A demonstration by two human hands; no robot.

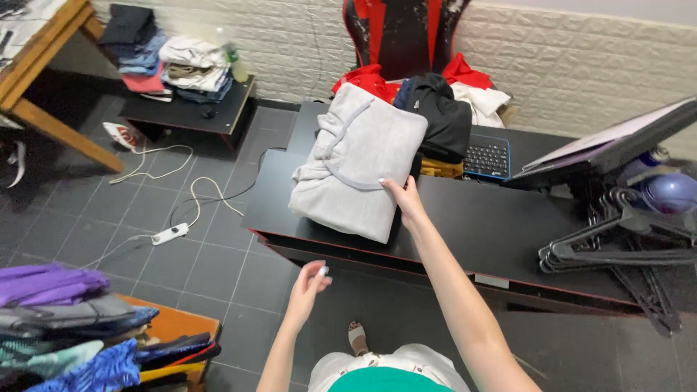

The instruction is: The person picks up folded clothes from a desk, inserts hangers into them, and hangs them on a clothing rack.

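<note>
Soft cloth on a smooth dark table

The folded grey garment (359, 163) under the right hand (406, 203) looks like thick, matt fleecy cloth with a cord trim. The table (494, 232) beneath it is black, smooth and faintly glossy. Right of the garment, the hangers (617, 247) look like dark matt plastic. Behind it, the wall (566, 65) is pale, rough, brick-textured.

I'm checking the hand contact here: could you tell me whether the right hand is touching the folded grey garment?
Touching: the head view shows the right hand with its fingers laid on the edge of the folded grey garment.
</note>
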